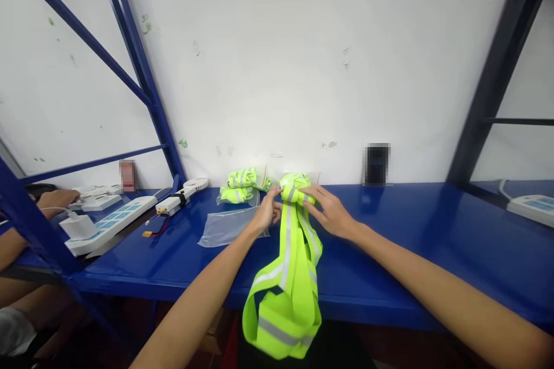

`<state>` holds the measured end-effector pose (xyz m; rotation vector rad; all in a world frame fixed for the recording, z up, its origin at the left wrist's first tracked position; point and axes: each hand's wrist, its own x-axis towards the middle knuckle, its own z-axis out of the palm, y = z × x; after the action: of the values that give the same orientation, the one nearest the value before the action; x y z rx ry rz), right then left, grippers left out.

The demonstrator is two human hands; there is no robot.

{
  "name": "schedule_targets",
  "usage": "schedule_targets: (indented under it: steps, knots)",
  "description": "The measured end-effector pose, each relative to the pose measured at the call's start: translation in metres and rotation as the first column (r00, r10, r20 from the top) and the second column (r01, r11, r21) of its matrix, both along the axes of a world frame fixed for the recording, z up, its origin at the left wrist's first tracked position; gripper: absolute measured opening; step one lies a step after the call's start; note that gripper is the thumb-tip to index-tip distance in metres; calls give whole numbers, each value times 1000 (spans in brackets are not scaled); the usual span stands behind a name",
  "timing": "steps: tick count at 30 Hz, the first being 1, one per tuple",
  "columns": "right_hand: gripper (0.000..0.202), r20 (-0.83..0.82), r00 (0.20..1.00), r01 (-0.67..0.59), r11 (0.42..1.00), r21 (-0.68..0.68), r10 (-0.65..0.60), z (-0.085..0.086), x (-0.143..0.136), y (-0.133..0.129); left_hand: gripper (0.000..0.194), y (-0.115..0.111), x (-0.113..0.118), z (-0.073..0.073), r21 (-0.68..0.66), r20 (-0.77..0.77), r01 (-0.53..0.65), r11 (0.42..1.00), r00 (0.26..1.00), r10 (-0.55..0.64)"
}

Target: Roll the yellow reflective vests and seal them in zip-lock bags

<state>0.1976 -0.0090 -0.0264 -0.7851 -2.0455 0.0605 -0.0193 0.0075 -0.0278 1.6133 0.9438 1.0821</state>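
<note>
A fluorescent yellow-green reflective strap [288,248] with silver stripes runs from the table toward me, its looped end hanging over the front edge. Its far end is folded into a small roll. My left hand [269,211] is closed, pinching the left side of that roll between thumb and fingers. On the roll's right side, the fingers of my right hand [331,211] grip the band. A flat clear plastic bag [225,228] lies left of the strap, partly behind my left wrist. Clear bags with folded reflective straps [240,184] rest against the wall, and more yellow-green material shows just behind the roll.
On the blue table [389,253], a white device with wires [173,202] lies at the left and a dark blurred object [376,165] stands by the wall. Past the blue frame post [147,81] are a power strip [116,222] and another person's hand [58,198]. Another strip [534,207] is far right.
</note>
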Motion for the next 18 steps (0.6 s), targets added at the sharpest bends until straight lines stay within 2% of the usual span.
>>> schedule_targets:
  steps: [3, 5, 7, 9, 11, 13, 15, 16, 17, 18]
  knots:
    - [37, -332, 941, -34, 960, -278, -63, -5, -3, 5, 60, -6, -2, 2, 191, -275, 76, 979, 961, -21]
    - [38, -516, 851, -169, 880, -444, -97, -7, -6, 8, 50, -9, -1, 3, 368, -453, 129, 921, 890, 57]
    - [36, -643, 755, -328, 774, -542, -130, -7, -8, 8, 44, -12, -1, 4, 522, -535, 150, 840, 825, 185]
    - [31, -712, 674, -450, 654, -608, -197, -4, -11, 5, 34, -13, 0, 4, 636, -516, 115, 763, 798, 311]
    - [23, -738, 627, -541, 541, -644, -251, 0, -13, 0, 27, -14, -1, 5, 692, -422, 12, 722, 818, 391]
    - [18, -723, 630, -588, 436, -682, -283, 3, -16, -5, 40, -15, -1, 6, 701, -326, -66, 710, 856, 401]
    - [15, -701, 650, -614, 340, -712, -292, 4, -18, -9, 45, -16, 0, 7, 701, -295, -35, 712, 895, 334]
    - [17, -707, 647, -634, 314, -707, -285, 4, -18, -9, 40, -17, 1, 6, 701, -296, -4, 713, 908, 297]
    - [23, -728, 633, -658, 314, -685, -264, 3, -18, -9, 33, -16, 2, 6, 698, -297, 10, 716, 914, 276]
    - [31, -758, 612, -681, 338, -650, -225, 2, -18, -9, 28, -15, 3, 5, 686, -284, -4, 728, 919, 273]
